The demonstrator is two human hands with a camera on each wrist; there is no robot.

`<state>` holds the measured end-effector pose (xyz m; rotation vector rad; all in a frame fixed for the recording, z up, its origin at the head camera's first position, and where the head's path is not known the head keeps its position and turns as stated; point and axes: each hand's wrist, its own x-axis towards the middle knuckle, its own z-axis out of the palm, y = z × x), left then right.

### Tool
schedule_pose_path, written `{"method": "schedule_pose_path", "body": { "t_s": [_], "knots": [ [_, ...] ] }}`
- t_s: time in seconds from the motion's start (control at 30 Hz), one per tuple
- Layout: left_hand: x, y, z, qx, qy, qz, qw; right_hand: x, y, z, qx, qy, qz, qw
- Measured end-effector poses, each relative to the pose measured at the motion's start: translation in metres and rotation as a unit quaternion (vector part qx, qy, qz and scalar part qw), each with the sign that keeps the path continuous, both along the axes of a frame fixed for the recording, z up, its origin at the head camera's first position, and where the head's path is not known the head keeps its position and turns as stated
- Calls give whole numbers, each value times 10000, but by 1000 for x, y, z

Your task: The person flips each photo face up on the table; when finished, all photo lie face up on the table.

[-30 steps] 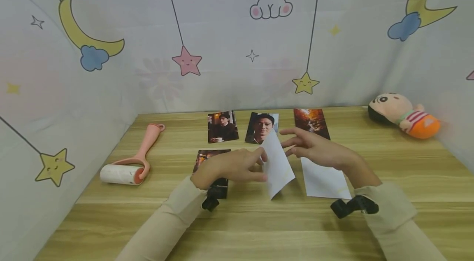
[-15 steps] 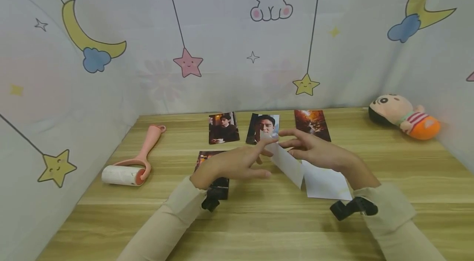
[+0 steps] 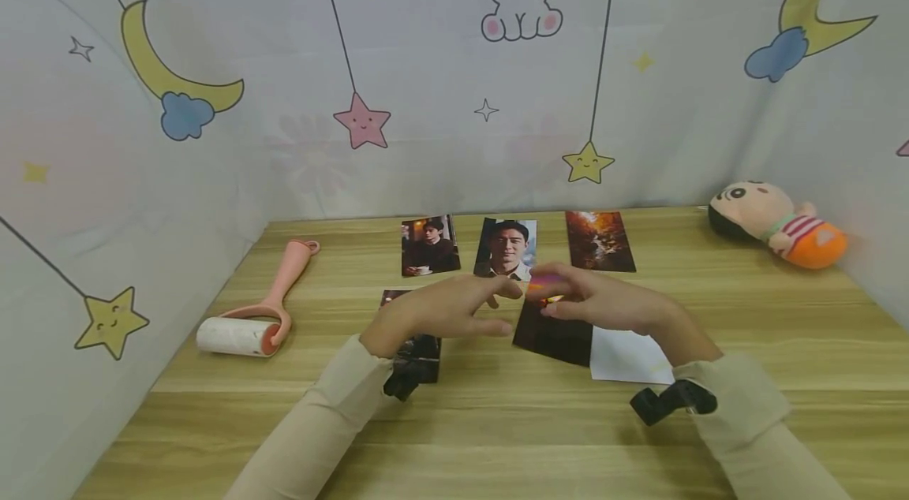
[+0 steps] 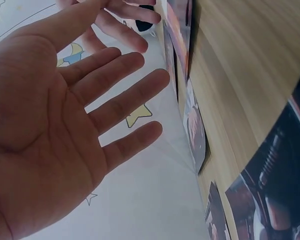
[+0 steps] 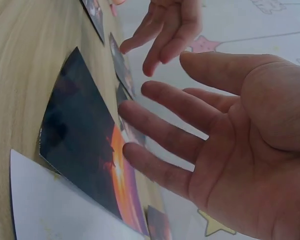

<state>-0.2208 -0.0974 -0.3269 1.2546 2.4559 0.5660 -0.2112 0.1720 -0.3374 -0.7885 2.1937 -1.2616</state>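
Note:
A sunset photo (image 3: 554, 336) lies picture side up at the middle of the table, partly under my right hand (image 3: 618, 301). That hand hovers over it with loosely spread fingers, and in the right wrist view its palm (image 5: 260, 150) holds nothing. A white sheet (image 3: 630, 358), seemingly a photo turned face down, lies against the sunset photo's right edge. My left hand (image 3: 447, 309) hangs above the table to the left, fingers extended, its palm (image 4: 35, 115) bare in the left wrist view. A dark photo (image 3: 424, 364) sits below it, partly hidden by the wrist.
Along the back lie a photo of a seated person (image 3: 429, 248), a portrait photo (image 3: 506, 244) and an autumn scene photo (image 3: 600, 241). A pink lint roller (image 3: 237, 335) is at the left. A plush doll (image 3: 777, 224) lies at the back right, near the cloth wall.
The sunset photo, tilted up between my hands with its white back showing, has come down flat with its picture upward. My fingers no longer hold it; both hands stay close to where they were.

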Motion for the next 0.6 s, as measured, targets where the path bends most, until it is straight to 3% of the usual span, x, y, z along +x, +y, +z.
{"method": "schedule_pose_path", "body": {
  "t_s": [0.27,0.4,0.6],
  "knots": [
    [0,3,-4,-400,-63,-74,9992,-3,4,-5,216,103,-7,9997],
    [1,4,-5,-581,-96,-33,9983,-4,5,-10,431,-171,-33,9989],
    [1,5,-10,-797,-102,-154,9966,-2,-3,-17,485,-535,263,9970]
  ]
}}
